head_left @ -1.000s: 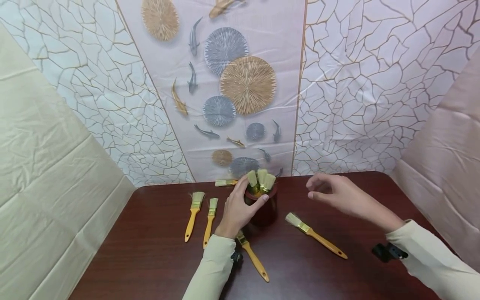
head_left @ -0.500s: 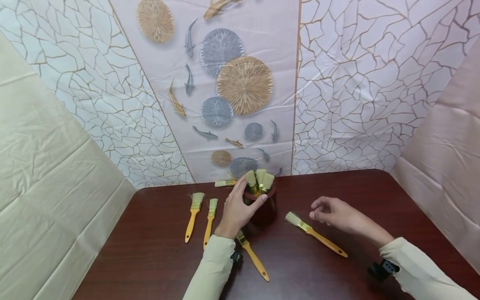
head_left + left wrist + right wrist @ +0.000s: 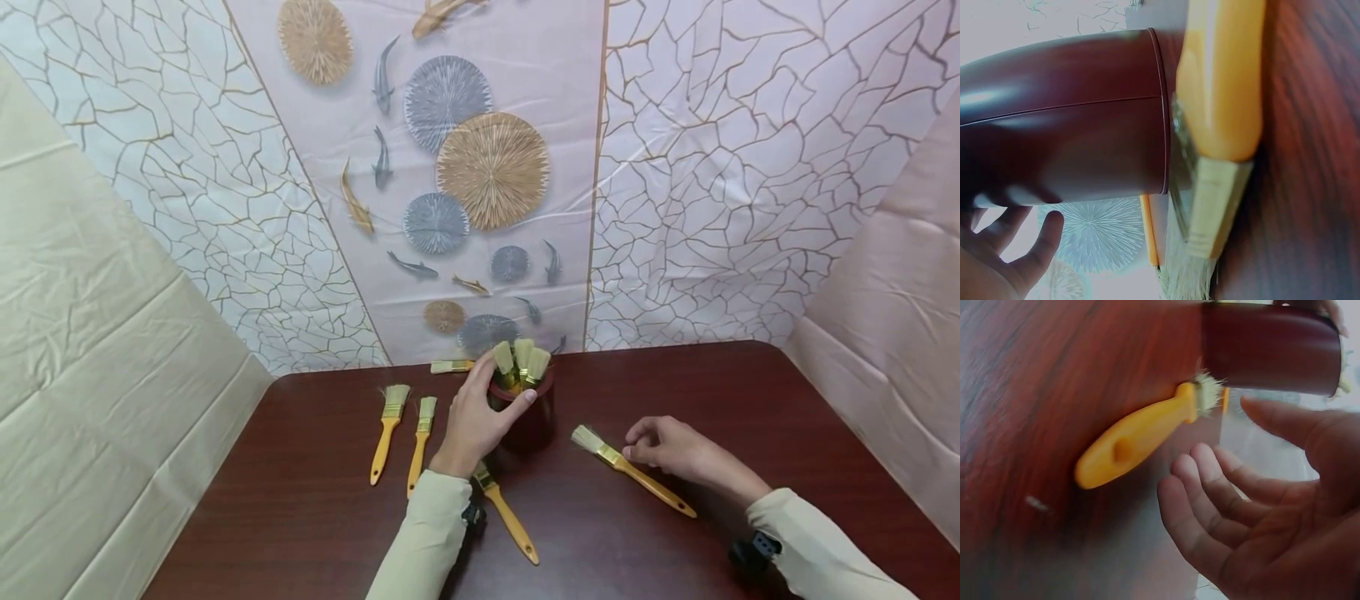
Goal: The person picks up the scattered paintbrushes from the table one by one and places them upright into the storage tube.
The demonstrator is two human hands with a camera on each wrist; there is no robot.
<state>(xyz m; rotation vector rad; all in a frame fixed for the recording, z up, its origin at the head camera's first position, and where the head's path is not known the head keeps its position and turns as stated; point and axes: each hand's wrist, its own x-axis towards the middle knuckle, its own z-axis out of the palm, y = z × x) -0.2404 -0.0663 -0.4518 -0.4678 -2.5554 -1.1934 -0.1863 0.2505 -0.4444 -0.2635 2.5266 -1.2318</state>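
A dark brown cup [image 3: 528,423] stands upright with several paintbrushes [image 3: 523,362] in it, bristles up. My left hand [image 3: 472,421] grips the cup near its rim, thumb on the near side and fingers on the left; the left wrist view shows fingertips [image 3: 1047,240] against the cup's wall. On the table to the right lies a paintbrush [image 3: 637,473] with a yellow handle and pale bristles. Just over its ferrule hovers my right hand [image 3: 678,450]. In the right wrist view its fingers [image 3: 1188,506] are loosely bent, apart from that paintbrush, with nothing between them.
Under my left wrist lies another paintbrush [image 3: 510,521], partly hidden by the sleeve. Two more, a wide paintbrush [image 3: 386,433] and a narrow paintbrush [image 3: 422,442], lie left of my hand. A further paintbrush [image 3: 452,366] lies at the table's [image 3: 300,500] back edge by the patterned cloth.
My right hand has come down and toward me, from above the table to beside the right-hand paintbrush. The left hand has kept its hold on the cup.
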